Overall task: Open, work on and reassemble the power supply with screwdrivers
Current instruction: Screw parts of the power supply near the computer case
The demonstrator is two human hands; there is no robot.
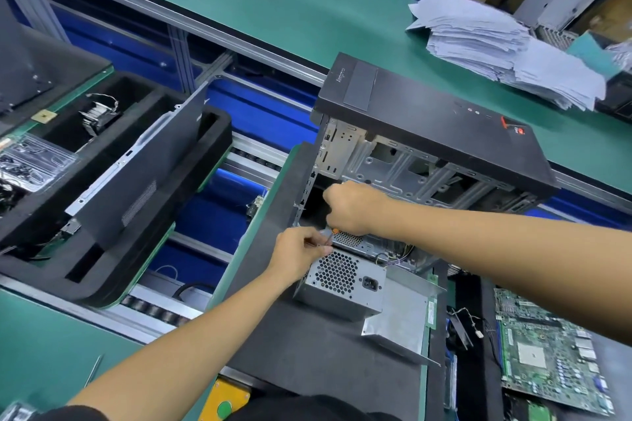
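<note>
My right grip (347,205) fists a screwdriver (334,231) pointing down, my left grip (301,248) pinches its tip, power supply (342,280) just below, left nearer.

I see my right hand (352,207) fisted round a screwdriver (332,233) at the open computer case (427,133), my left hand (301,246) pinching near its tip, power supply (342,284) just below at six o'clock, motherboard (550,355) at four o'clock, paper stack (496,44) at one o'clock
</note>
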